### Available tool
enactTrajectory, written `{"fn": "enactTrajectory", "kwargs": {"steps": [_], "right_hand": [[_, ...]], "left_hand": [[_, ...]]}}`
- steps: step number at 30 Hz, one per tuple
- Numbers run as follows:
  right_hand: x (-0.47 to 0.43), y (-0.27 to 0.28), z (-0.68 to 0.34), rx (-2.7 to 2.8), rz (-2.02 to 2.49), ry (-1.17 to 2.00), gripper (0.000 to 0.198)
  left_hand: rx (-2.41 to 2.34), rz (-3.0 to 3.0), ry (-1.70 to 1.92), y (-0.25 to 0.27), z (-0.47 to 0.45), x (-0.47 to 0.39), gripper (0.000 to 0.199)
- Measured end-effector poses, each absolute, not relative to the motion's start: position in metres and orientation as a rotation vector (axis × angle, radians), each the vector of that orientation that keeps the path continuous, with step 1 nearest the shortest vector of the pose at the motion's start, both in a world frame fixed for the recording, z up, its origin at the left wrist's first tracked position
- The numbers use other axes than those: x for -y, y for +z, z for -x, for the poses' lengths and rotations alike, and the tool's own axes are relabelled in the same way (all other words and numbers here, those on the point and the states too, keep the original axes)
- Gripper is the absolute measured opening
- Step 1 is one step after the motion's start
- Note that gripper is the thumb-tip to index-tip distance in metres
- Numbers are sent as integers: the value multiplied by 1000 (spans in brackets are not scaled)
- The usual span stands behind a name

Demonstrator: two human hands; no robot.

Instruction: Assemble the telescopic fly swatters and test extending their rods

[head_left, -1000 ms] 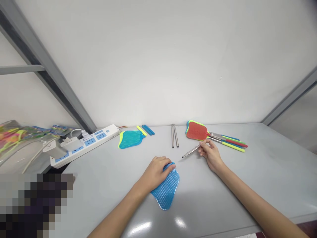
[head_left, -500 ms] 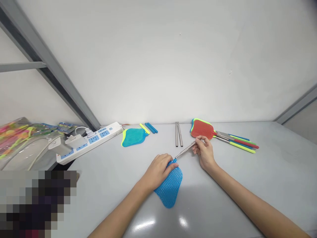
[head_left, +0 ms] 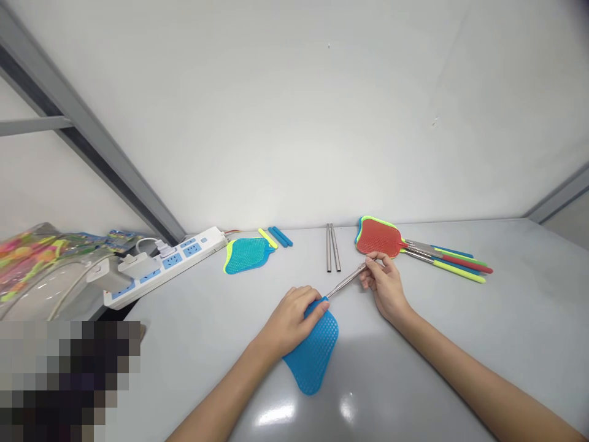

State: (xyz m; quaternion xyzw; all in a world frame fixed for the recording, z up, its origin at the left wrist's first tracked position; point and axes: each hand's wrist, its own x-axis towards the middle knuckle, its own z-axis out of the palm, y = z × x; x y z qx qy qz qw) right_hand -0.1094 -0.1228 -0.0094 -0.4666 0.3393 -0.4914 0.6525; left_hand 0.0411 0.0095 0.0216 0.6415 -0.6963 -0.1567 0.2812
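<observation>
My left hand is closed around the neck end of a blue fly swatter head, whose perforated face points toward me. My right hand pinches a silver metal rod near its upper end. The rod slants down to the left, and its thin tip meets the neck of the blue head by my left thumb. How deep the tip sits is hidden by the fingers. Beyond my hands, two metal rods lie side by side on the grey table.
Assembled fly swatters lie stacked at the right, a red one on top. Left of centre are loose swatter heads, a yellow grip and blue grips. A white power strip with plugs and cables stands near bagged items.
The rod's tip has come down against the neck of the blue head. The head's wide end has dropped slightly toward me. Both hands keep their holds, and the view has shifted a little.
</observation>
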Motion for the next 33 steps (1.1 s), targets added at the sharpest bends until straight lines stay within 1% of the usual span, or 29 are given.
{"fn": "enactTrajectory", "kwargs": {"steps": [7, 13, 17, 27, 33], "right_hand": [[122, -10, 109, -748, 1123, -1164, 20], [120, -7, 110, -757, 1213, -1147, 19], [117, -6, 110, -780, 1297, -1140, 22], [117, -7, 112, -782, 1371, -1047, 21], [119, -8, 113, -768, 1416, -975, 17]], "left_hand": [[1908, -1700, -388, 20, -42, -9, 24], [1934, -1711, -372, 18, -43, -9, 26], [1943, -1726, -362, 18, -44, -9, 26], [1949, -1741, -364, 17, -45, -11, 27], [1995, -1767, -317, 18, -45, -13, 26]]}}
